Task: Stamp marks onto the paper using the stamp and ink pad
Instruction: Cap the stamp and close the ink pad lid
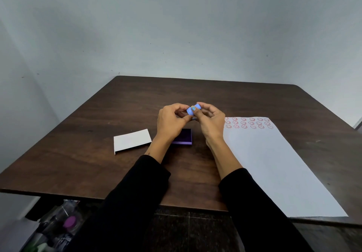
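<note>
A small light-blue stamp is held above the middle of the table between both hands. My left hand pinches its left end and my right hand grips its right end. Below my left hand lies the open purple ink pad, partly hidden by the wrist. The white paper lies to the right, with three rows of red smiley marks along its far edge.
A white lid or card lies left of the ink pad on the dark wooden table. Walls stand close behind and to the left. Below the table's near left edge sits a bin with bottles.
</note>
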Demonstrator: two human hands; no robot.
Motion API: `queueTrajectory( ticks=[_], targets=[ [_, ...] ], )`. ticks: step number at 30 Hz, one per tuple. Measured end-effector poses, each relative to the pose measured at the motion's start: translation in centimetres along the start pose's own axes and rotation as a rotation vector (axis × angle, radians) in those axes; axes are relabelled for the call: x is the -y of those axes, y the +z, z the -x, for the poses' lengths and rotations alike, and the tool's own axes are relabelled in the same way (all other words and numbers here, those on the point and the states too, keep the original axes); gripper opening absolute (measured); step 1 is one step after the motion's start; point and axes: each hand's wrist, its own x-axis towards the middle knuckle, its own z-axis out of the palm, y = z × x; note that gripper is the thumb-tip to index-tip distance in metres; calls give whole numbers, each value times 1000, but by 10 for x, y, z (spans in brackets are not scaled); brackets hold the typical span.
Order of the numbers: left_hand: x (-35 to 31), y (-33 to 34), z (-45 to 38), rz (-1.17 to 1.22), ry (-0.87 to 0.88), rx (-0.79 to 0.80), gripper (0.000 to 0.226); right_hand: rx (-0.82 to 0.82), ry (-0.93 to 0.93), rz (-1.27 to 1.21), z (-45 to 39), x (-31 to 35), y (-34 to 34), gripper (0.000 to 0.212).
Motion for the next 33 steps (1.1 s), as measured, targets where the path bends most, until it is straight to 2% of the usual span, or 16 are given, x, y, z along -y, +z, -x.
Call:
queueTrajectory(
  ticks=[6, 10, 14, 17, 23, 27, 33],
  targets=[
    [-1, -3, 2, -23, 33, -6, 26, 0, -7, -17, 1, 3, -1, 16],
    [-1, -2, 3, -27, 30, 7, 27, -28, -20, 56, 3, 3, -1, 15],
    [-1, -2, 4, -36, 63, 100, 42, -95, -81, 110, -1, 7, -7, 13],
    [-2, -1, 5, -35, 94, 58, 41, -132, -59, 108, -5, 8, -15, 16],
    [1, -3, 5, -17, 69, -111, 30, 70, -81, 465, -3, 5, -21, 15],
    [2, -3, 4, -40, 57, -102, 32, 90, -94, 635, -5, 3, -23, 14],
    [2, -3, 7, -74, 71, -117, 33, 63, -84, 694, -5, -1, -23, 16]
  ],
)
